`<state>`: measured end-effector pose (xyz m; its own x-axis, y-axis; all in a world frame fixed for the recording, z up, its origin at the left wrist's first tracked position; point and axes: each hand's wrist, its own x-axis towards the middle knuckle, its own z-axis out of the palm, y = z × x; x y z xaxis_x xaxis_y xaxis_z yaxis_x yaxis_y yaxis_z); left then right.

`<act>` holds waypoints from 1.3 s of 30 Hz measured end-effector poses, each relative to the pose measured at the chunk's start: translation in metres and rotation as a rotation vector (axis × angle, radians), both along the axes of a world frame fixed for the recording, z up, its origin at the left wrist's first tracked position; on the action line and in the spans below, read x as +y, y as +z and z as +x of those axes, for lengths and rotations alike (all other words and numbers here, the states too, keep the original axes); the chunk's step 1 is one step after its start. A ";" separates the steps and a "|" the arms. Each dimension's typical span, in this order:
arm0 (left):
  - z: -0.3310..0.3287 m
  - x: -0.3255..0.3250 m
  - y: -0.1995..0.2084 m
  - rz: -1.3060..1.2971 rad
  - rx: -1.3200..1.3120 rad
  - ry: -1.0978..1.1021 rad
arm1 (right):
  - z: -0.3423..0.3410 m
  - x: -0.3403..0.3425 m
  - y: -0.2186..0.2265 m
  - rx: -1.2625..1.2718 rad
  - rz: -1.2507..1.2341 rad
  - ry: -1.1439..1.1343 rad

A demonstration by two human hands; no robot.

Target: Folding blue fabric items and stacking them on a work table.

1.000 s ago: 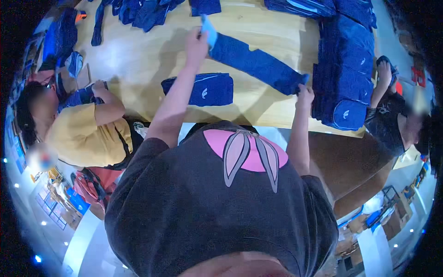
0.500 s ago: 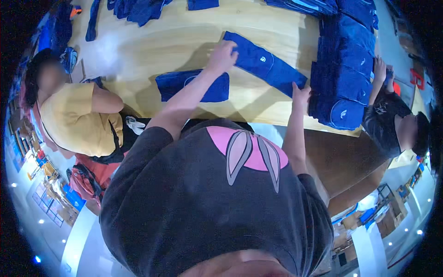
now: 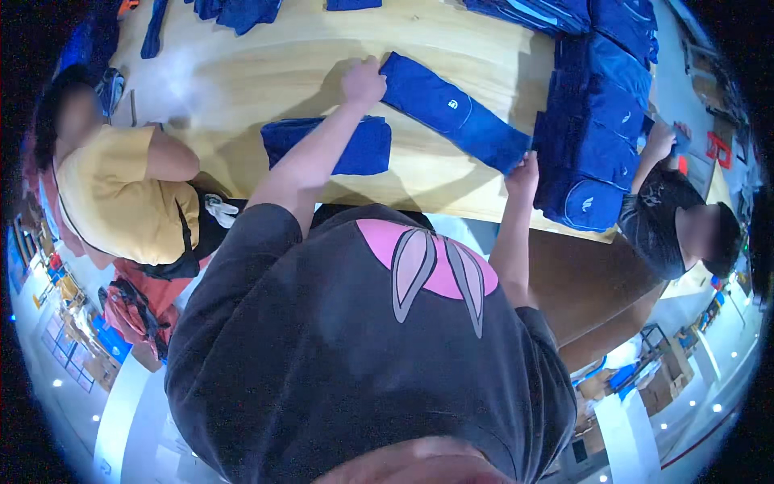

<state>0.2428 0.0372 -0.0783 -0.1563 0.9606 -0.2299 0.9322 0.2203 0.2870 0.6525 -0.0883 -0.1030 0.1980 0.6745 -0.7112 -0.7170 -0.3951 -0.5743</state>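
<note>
A long, narrow folded navy blue garment with a small white emblem lies slantwise across the table. My left hand is closed at its far left end. At the near right end, my right hand pinches the corner between thumb and fingers. Under my left forearm rests another folded navy blue garment, flat on the table. Close to the right of my right hand rises a row of stacked folded navy garments, some with white emblems and piping.
The pale wooden table carries more navy garments along its far side. A person in a yellow top is at the left; another in black is beyond the stacks. A brown carton stands below the table's right edge.
My left hand has shifted slightly left at the garment's end, and its fingers have drawn in. My right hand stays at the near right corner. The whole view has shifted a little.
</note>
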 end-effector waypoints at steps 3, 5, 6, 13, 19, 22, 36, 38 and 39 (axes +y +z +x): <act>0.051 -0.003 0.034 0.161 -0.207 -0.225 | 0.050 -0.028 -0.048 0.245 0.150 -0.022; 0.060 -0.019 0.020 0.101 -0.349 -0.447 | 0.007 0.003 -0.029 -0.189 -0.017 0.248; 0.071 -0.031 0.013 0.099 -0.444 -0.526 | -0.011 0.015 -0.018 -0.182 -0.019 0.259; 0.132 -0.045 -0.016 -0.060 -0.375 -0.541 | -0.015 0.024 -0.019 -1.551 -0.284 0.738; 0.134 -0.048 0.018 -0.051 -0.180 -0.546 | -0.016 -0.005 0.038 -1.519 -0.251 0.555; 0.145 -0.048 0.012 -0.031 -0.107 -0.526 | 0.018 -0.017 0.044 -0.994 -0.072 0.270; -0.015 -0.009 0.076 0.338 -0.975 0.340 | -0.144 0.075 0.123 -0.386 0.119 0.311; -0.046 -0.006 0.078 0.443 -1.053 0.352 | -0.172 0.094 0.099 -0.279 0.101 0.489; -0.054 -0.006 0.081 0.441 -1.084 0.350 | -0.190 0.100 0.083 -0.201 0.106 0.505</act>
<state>0.1891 0.0315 0.0030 -0.3518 0.9337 -0.0669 0.0739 0.0989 0.9923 0.4624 0.0117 -0.0198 -0.0438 0.7867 -0.6158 -0.3257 -0.5939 -0.7357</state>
